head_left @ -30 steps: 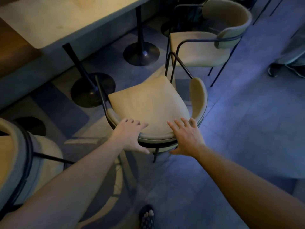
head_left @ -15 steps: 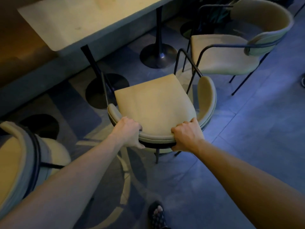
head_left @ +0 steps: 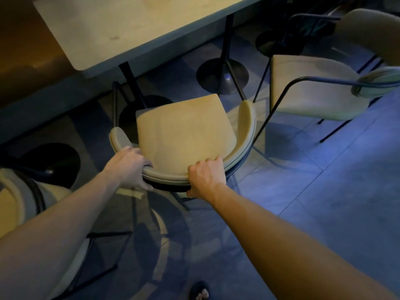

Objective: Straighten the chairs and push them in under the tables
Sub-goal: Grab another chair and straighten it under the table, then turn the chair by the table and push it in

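Note:
A beige padded chair [head_left: 184, 131] with a curved backrest and thin black metal frame stands in front of me, its seat facing the pale table [head_left: 121, 27]. My left hand [head_left: 129, 167] grips the left part of the backrest rim. My right hand [head_left: 205, 178] is closed around the rim a little to the right of it. The chair's front edge sits close to the table's black pedestal leg [head_left: 132, 85], slightly turned. Its legs are mostly hidden under the seat.
A second beige chair [head_left: 313, 87] stands to the right, angled away from the table. A third chair [head_left: 19, 204] is at the left edge beside my left arm. Round black pedestal bases [head_left: 223, 74] rest on the floor. My sandalled foot [head_left: 200, 291] shows at the bottom.
My hands went from resting open on the backrest to gripping it. The chair has since moved toward the table and turned a little.

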A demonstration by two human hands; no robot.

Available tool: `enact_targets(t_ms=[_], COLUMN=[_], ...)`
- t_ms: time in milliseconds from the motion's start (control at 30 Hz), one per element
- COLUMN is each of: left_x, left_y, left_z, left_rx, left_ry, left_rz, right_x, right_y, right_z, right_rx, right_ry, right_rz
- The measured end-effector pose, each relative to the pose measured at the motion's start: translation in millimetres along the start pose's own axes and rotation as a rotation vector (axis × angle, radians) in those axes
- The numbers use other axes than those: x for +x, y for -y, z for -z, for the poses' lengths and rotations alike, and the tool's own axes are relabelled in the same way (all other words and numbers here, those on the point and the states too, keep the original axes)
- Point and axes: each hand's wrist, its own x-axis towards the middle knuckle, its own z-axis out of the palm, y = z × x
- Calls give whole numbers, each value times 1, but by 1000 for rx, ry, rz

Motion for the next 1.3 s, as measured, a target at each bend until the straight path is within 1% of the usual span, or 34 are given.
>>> enact_targets(t_ms=[100,200,300,400,467,600,800,933,1133,1300], left_x=[-1,-5,-15,-19,-15,3,62,123,236,342], left_y=[8,2,-21,-55,-80,-133,-219,-278,-347,-394], left_z=[2,7,17,40,60,104,185,231,283,322], left_rx=[36,134,176,188,142,89,21,-50,-110,-153], left_ry=[33,40,29,-16,-51,-132,-258,-349,-356,-375], left_rz=[41,93,153,170,190,227,244,199,106,28], right_x=[8,9,2,-16,-33,-66,-106,-120,-122,-92], right_y=[6,4,-5,-29,-58,-137,-278,-373,-506,-613], right_z=[2,-4,-11,-15,-15,-5,22,28,26,21], right_rx=[16,57,111,133,127,90,86,61,53,9], right_ry=[-36,-82,-182,-205,-208,-204,-270,-293,-280,-232], right_rz=[7,43,107,163,201,230,171,76,-23,-105])
